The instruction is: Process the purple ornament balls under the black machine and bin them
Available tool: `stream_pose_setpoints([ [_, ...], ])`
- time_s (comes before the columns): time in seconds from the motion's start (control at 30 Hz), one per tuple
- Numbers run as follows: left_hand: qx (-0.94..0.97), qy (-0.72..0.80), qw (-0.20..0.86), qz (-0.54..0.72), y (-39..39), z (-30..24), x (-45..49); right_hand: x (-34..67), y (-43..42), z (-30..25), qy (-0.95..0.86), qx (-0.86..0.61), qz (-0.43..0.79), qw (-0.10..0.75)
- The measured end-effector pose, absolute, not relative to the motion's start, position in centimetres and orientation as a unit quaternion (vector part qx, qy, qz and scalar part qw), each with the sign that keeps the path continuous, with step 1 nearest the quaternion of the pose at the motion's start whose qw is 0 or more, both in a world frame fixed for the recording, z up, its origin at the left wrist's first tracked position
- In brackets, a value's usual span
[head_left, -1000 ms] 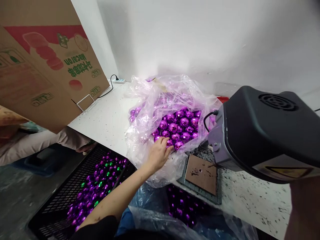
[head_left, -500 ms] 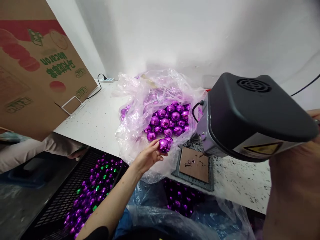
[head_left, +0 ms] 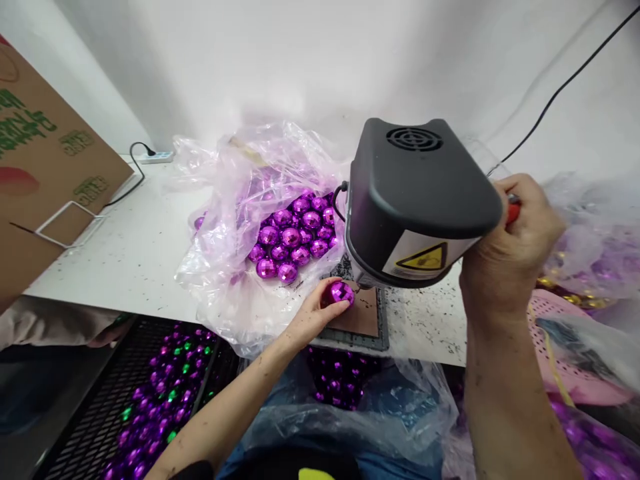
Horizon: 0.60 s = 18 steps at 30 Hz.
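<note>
My left hand (head_left: 316, 315) grips a shiny purple faceted ball (head_left: 343, 293) between thumb and fingers. The ball is at the tip of a black press-like machine (head_left: 420, 183), over a brown square plate (head_left: 367, 319). Whether ball and tip touch, I cannot tell. On the machine's right side my right hand (head_left: 525, 233) is closed round a handle with a red part (head_left: 513, 211); most of the handle is hidden. Left of the machine, a clear plastic bag (head_left: 215, 267) lies open with many more purple balls (head_left: 291, 237) inside.
A black crate (head_left: 95, 407) of purple and green balls stands below the table's left edge. Someone's sleeve (head_left: 55, 323) shows beside it. A cardboard box (head_left: 55, 180) is at far left, a pink basket (head_left: 565, 353) at right. Plastic sheeting (head_left: 350, 440) covers my lap.
My left hand has carried the ball right, from the bag's edge to over the brown plate. The view has turned right, bringing my right hand on the handle into full sight.
</note>
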State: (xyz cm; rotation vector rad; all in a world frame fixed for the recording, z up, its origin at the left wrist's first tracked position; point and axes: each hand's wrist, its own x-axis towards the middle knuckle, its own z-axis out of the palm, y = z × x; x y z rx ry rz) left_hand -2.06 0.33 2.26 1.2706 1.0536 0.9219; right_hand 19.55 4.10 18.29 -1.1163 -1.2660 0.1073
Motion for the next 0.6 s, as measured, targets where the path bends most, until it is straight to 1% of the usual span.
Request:
stream_pose_setpoints([
  [0.17,0.667,0.499,0.427,0.353,0.7,1.0,-0.7,19.4,4.1,18.5,-0.562,-0.498,0.049,0.658],
  [0.33,0.784,0.459,0.284,0.307,0.2,0.8,0.0,19.6,4.2,18.3,-0.568,-0.493,0.041,0.658],
  [0.43,0.791,0.47,0.252,0.299,0.0,0.5,0.4,19.6,4.1,18.2,-0.568,-0.493,0.036,0.658],
  [0.6,0.786,0.465,0.251,0.321,0.1,-0.2,0.9,19.8,4.0,18.2,-0.569,-0.497,0.049,0.654],
])
